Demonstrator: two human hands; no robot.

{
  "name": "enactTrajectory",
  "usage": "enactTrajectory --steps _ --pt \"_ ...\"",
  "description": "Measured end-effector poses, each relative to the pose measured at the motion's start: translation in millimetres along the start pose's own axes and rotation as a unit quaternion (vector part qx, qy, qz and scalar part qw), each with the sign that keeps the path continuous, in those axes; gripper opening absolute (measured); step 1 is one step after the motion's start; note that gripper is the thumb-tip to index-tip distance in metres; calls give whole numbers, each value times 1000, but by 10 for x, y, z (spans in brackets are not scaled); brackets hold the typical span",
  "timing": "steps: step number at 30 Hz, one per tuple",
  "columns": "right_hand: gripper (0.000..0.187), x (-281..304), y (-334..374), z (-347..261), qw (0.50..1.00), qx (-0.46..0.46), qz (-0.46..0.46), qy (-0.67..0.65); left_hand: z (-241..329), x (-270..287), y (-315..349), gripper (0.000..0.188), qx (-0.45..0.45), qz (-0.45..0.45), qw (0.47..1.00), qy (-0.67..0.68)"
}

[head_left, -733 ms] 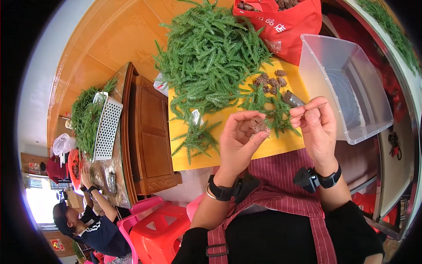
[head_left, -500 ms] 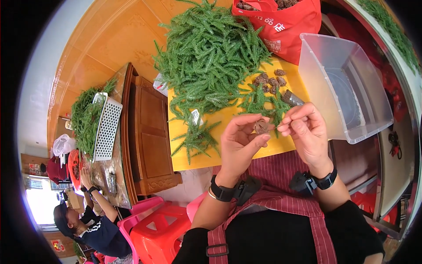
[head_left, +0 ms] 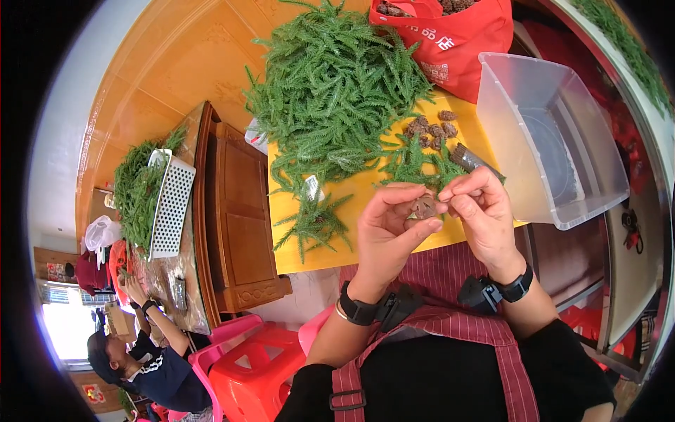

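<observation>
My left hand [head_left: 394,228] is closed around a small brown pine cone [head_left: 424,207], held between thumb and fingers above the front of the yellow table. Close against the cone's right side, my right hand [head_left: 481,211] pinches what looks like a thin wire, mostly hidden by the fingertips. Behind the hands lie several loose pine cones [head_left: 437,130] and a bundle of thin brown stems [head_left: 467,157] in clear wrap. Green artificial pine sprigs [head_left: 408,165] lie beside them. Another sprig [head_left: 313,224] rests left of my left hand.
A large heap of green sprigs [head_left: 337,91] covers the table's back. A red bag [head_left: 464,49] of cones and a clear plastic bin [head_left: 520,148] stand at right. Left are a white perforated basket [head_left: 172,204], a red stool [head_left: 256,369] and another person [head_left: 158,369] at work.
My right fingertips have moved left, up against the pine cone. The cone has turned and shifted slightly right in my left hand. At far left, the other person's hands have shifted a little.
</observation>
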State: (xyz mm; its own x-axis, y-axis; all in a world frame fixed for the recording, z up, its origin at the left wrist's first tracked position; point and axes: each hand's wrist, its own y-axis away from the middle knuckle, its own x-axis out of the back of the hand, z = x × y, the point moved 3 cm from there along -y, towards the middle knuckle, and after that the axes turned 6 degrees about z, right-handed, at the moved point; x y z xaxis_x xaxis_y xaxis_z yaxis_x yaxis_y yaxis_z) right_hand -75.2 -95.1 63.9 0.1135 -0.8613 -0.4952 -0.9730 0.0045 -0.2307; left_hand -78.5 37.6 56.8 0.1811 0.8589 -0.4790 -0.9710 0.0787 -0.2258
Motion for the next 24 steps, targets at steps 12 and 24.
enactTrajectory --steps 12,24 --pt "13 63 16 88 999 -41 23 -17 -12 39 1 38 32 -44 998 37" --pt "6 8 -51 35 995 -96 -10 -14 -12 74 -40 37 3 -56 996 63"
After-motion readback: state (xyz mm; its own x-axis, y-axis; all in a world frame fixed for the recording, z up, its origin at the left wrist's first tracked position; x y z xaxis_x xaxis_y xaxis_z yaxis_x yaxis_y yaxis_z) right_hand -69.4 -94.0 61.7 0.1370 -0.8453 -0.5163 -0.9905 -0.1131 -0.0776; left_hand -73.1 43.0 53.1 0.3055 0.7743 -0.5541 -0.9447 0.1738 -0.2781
